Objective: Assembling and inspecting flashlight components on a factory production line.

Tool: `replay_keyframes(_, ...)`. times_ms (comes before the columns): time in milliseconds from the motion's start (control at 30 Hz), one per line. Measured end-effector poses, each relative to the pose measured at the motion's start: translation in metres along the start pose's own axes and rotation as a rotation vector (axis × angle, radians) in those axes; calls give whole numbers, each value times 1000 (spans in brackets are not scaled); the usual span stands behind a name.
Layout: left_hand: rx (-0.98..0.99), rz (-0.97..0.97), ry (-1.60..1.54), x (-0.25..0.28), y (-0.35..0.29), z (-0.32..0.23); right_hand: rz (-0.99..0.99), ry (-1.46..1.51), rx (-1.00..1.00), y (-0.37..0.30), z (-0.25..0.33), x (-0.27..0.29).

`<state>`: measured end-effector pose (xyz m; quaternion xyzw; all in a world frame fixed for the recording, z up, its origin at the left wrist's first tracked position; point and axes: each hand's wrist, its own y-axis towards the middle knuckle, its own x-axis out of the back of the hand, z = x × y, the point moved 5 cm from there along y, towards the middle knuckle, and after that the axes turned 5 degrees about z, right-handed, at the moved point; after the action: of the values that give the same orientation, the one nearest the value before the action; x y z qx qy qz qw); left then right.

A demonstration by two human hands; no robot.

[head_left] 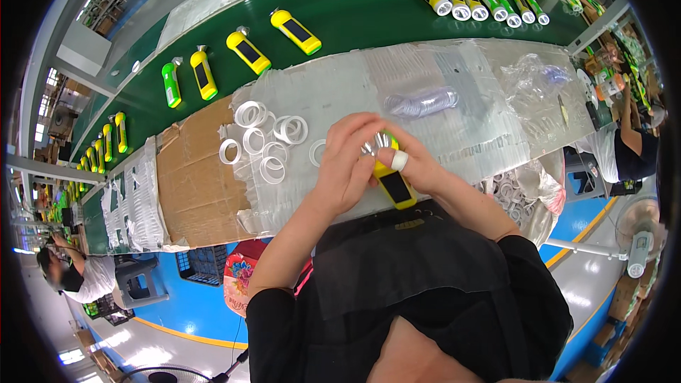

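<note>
Both hands are closed around the head end of a yellow flashlight (395, 186) with a dark panel on its body. Its shiny reflector (374, 145) shows between the fingers. My left hand (346, 164) wraps it from the left, fingers arched over the top. From the right, my right hand (418, 163) grips it, with a white band (399, 161) around its thumb. The flashlight's tail points toward my body. Beside my left hand lies a loose white ring (318, 152); several more white rings (273, 163) are heaped further left. Beyond my right hand lies a stack of clear discs (421, 102).
Yellow and green flashlights (296, 31) stand along the green conveyor (355, 10) behind the bench; finished-looking ones (489, 3) lie at far right. Cardboard (195, 177) and plastic sheeting (319, 89) cover the bench. A plastic bag (535, 78) lies right. Other people sit at both sides.
</note>
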<state>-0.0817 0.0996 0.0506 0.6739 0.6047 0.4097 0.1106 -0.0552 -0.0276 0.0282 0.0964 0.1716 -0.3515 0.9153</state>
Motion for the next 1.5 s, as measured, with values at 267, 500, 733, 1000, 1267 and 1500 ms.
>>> replay_keyframes(267, 273, 295, 654, 34, -31, 24, -15, -200, 377, 45, 33, 13)
replay_keyframes(500, 487, -5, 35, 56, -13, 22, -15, -283, 328, 49, 10, 15)
replay_keyframes(733, 78, -143, 102, 52, 31, -9, 9, -261, 358, 52, 8, 14)
replay_keyframes(1000, 58, -19, 288, 48, 36, -15, 58, -310, 415, 48, 11, 15)
replay_keyframes(1267, 63, 76, 314, 45, 42, -17, 2, -551, 562, 40, 39, 29)
replay_keyframes(1500, 3, 117, 257, 23, 51, -21, 192, -1150, 493, 25, 121, 26)
